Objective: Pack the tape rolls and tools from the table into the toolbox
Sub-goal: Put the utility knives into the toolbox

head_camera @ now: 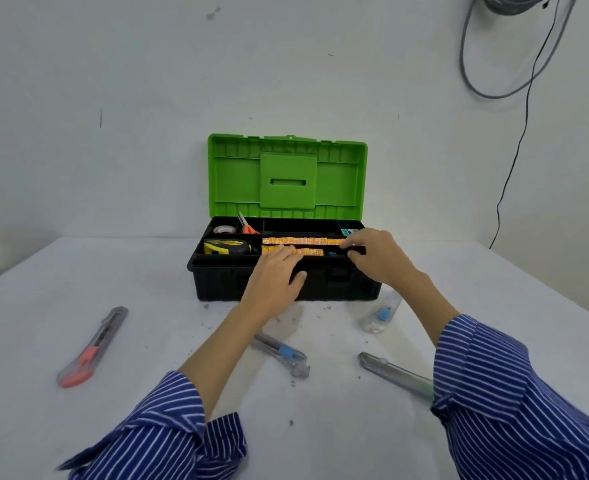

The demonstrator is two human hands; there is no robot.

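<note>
Nearest the viewer, two striped sleeves (pixel 168 420) reach forward over the white desk (pixel 43 427). Four utility knives remain unpacked on it: a red-slider knife (pixel 90 348) at left, a blue-slider knife (pixel 281 353) between the forearms, a grey-green knife (pixel 395 374) partly under the right sleeve, and a clear blue-slider knife (pixel 383 311) just in front of the toolbox's right corner. Small dark debris speckles the desk near the box.

Beyond these, the left hand (pixel 274 277) rests on the front rim of the toolbox (pixel 286 289), fingers loosely spread over the orange-yellow packets (pixel 303 241) in the tray, clamped on nothing visible. The right hand (pixel 376 254) has thumb and fingers closed on a dark edge at the tray's right end; what it pinches cannot be told.

Already stowed: a yellow tape measure (pixel 227 246), a tape roll (pixel 224 229) and orange-handled pliers or snips (pixel 248 227) in the rear-left compartments. Judged by this, packing is roughly half done.

Farthest, the green lid (pixel 288 174) stands upright against the wall; cables (pixel 515 109) hang at right, clear of the work.
</note>
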